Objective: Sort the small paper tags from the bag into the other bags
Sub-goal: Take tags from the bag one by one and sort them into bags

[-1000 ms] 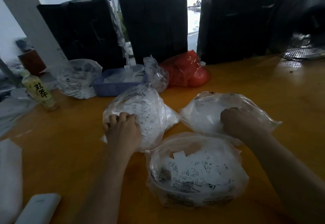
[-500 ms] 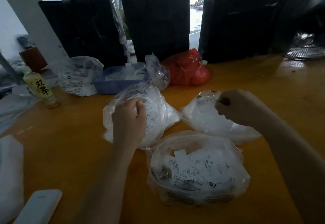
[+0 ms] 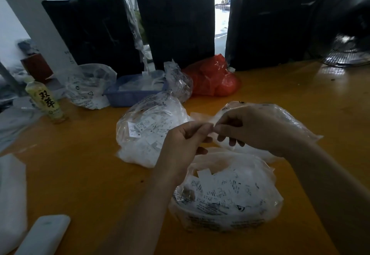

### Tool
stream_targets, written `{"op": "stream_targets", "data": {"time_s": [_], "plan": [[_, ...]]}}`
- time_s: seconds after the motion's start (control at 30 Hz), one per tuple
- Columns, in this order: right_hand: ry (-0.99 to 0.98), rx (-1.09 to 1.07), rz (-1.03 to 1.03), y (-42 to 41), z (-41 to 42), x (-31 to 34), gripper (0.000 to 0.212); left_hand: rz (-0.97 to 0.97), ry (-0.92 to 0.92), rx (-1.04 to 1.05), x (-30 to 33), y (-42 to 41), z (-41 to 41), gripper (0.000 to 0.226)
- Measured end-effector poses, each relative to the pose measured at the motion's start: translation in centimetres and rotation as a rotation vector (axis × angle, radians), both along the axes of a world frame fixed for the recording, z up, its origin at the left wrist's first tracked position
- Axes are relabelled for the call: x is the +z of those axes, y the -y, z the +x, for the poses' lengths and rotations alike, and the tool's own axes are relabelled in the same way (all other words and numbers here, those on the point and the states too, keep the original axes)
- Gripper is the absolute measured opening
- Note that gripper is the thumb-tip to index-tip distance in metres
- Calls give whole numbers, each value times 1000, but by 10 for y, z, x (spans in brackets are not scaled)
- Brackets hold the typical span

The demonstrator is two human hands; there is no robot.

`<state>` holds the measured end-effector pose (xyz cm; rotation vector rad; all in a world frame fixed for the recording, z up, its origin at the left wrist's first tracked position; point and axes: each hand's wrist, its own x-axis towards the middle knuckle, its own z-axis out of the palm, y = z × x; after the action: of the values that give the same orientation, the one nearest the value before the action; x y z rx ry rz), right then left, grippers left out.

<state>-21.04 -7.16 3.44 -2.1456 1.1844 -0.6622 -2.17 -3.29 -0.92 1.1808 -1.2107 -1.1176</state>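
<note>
Three clear plastic bags of small printed paper tags lie on the orange table [image 3: 80,174]: a left bag [image 3: 144,130], a right bag [image 3: 290,120], and a near bag [image 3: 226,194] with its mouth open. Above the gap between them, my left hand [image 3: 186,142] and right hand [image 3: 254,126] meet fingertip to fingertip. Both pinch a small pale strip [image 3: 202,115]. I cannot tell if it is a paper tag or a bit of plastic.
At the back stand a blue tray [image 3: 128,96], a red bag [image 3: 212,80], two more clear bags [image 3: 90,86] [image 3: 178,80] and black wrapped bundles [image 3: 176,24]. A green drink bottle [image 3: 47,102] stands left, a fan [image 3: 348,54] right, a white device [image 3: 44,234] near left.
My left hand left the left bag and my right hand left the right bag. Both rose and came together in the middle, now pinching the pale strip.
</note>
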Motion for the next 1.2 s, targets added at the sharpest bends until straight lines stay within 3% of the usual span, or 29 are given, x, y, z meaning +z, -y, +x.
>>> {"op": "stream_targets", "data": {"time_s": [0.13,0.23,0.4,0.47,0.6,0.7,0.8,0.93,1.07,1.2], "plan": [[42,-55,-70,2,1,-2,15,31,-12,-22,1,0,2,14],[-73,-30,-130,3,2,-4,19,35,-40,-48,3,0,4,23],[-193,18,-123,9,3,-11,30,15,15,12,5,3,15,13],[-229,17,-60,11,2,-13,32,26,-45,50,6,6,21,13],[-499,191,-19,3,20,-30,14,43,-88,98,3,10,29,22],[-669,275,-46,-12,44,-58,32,74,-121,101,0,11,27,33],[-772,289,-109,-16,55,-74,37,85,-210,59,-1,11,22,25],[-732,296,-169,-10,50,-73,20,95,-247,-16,-1,9,17,21],[-772,345,-200,-9,45,-72,44,105,-282,-3,-2,9,17,15],[-773,360,-217,-8,47,-74,38,123,-310,34,-2,10,19,24]]}}
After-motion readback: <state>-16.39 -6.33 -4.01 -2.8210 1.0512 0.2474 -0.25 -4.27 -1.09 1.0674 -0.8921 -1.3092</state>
